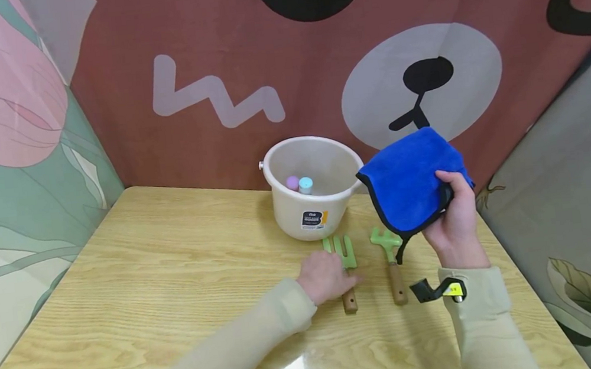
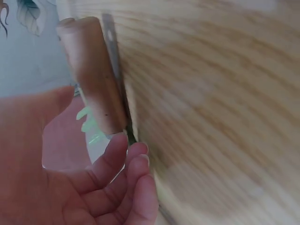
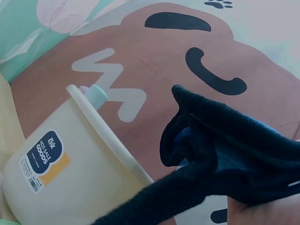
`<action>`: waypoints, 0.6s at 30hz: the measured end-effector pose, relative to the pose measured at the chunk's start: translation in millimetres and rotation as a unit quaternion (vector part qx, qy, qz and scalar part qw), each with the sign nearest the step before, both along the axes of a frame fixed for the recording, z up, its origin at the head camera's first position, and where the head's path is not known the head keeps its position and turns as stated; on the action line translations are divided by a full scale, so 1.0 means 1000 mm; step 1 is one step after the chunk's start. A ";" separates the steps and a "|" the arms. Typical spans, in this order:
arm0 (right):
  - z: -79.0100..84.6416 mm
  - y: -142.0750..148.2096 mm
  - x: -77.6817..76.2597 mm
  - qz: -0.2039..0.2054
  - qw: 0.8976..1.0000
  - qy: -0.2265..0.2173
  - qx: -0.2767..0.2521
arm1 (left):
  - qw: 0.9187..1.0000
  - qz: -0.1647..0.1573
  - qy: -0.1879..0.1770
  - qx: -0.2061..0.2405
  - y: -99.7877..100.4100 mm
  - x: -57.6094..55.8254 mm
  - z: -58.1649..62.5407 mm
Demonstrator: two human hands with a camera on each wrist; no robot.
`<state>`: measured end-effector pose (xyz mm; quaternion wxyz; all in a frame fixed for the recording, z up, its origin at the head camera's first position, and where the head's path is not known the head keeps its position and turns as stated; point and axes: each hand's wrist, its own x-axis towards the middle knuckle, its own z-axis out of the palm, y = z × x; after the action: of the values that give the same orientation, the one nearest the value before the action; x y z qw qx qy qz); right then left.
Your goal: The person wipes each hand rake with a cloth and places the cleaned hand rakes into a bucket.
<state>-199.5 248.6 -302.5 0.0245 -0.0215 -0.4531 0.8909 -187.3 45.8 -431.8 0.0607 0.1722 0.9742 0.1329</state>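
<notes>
My right hand (image 1: 456, 222) holds a folded blue cloth (image 1: 412, 176) with black edging above the table, to the right of the bucket. The cloth fills much of the right wrist view, its dark side facing the camera. Over a small green garden fork (image 1: 347, 254) with a wooden handle lies my left hand (image 1: 328, 276). In the left wrist view, the thumb is spread away from the fork's wooden handle (image 2: 93, 75), and the fingertips (image 2: 138, 150) are at its lower end. A small green hand rake (image 1: 386, 241), also wooden-handled, lies to the right of the fork.
A cream bucket (image 1: 304, 216) stands behind the tools, against the printed backdrop (image 1: 207, 151). Inside it are a purple-topped item (image 1: 292, 183) and a light blue-topped item (image 1: 305, 184). The wooden table (image 1: 175, 267) extends to the left and front.
</notes>
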 end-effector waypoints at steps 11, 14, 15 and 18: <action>-0.003 0.000 -0.001 0.002 1.000 0.011 0.005 | 0.999 -0.014 -0.030 -0.014 -0.005 -0.002 -0.002; -0.003 -0.001 -0.001 0.000 1.000 0.012 0.008 | 0.999 -0.008 -0.034 -0.012 -0.006 -0.004 -0.003; -0.003 -0.001 -0.001 -0.001 1.000 0.012 0.009 | 0.999 -0.006 -0.032 -0.011 -0.007 -0.005 -0.003; -0.003 -0.001 -0.001 0.000 1.000 0.009 0.009 | 0.999 -0.009 -0.029 -0.013 -0.008 -0.006 -0.005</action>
<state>-200.5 247.8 -305.1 0.0291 -0.0129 -0.4607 0.8870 -193.7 38.1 -436.9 0.0924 0.1761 0.9721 0.1244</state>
